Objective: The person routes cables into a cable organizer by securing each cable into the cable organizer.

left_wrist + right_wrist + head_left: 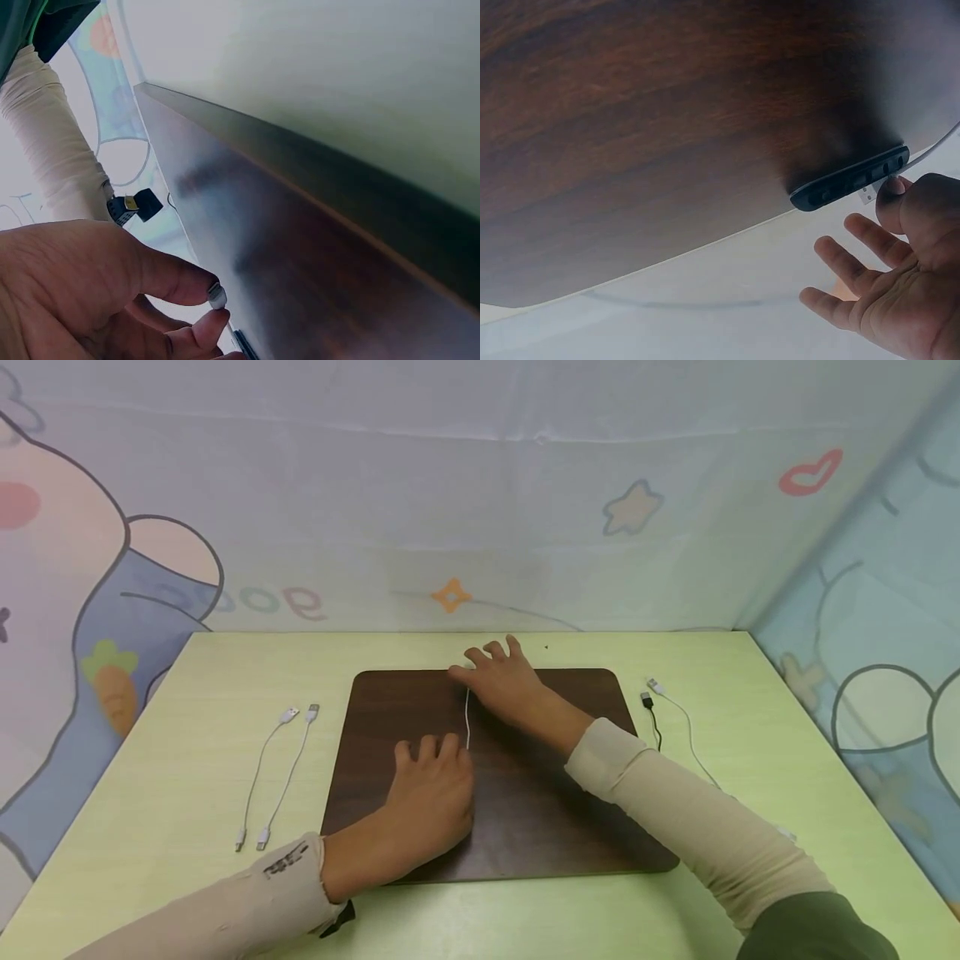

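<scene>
A thin white USB cable (468, 718) runs between my two hands over the dark brown board (555, 802). My left hand (435, 789) pinches the cable's small metal connector (217, 295) between thumb and a fingertip, low over the board's near half. At the far edge, my right hand (506, 683) pinches the other end by its USB plug (866, 195), the other fingers spread. Right beside that plug, in the right wrist view, is a long black piece with a row of slots (851, 178) at the board's edge; in the head view the right hand hides it.
Two short white cables (291, 774) lie left of the board on the pale table (172, 760). To the right lie a black cable (655, 723) and a longer white cable (692, 737), partly under the right forearm. A printed cloth wall (360, 510) rises behind the table.
</scene>
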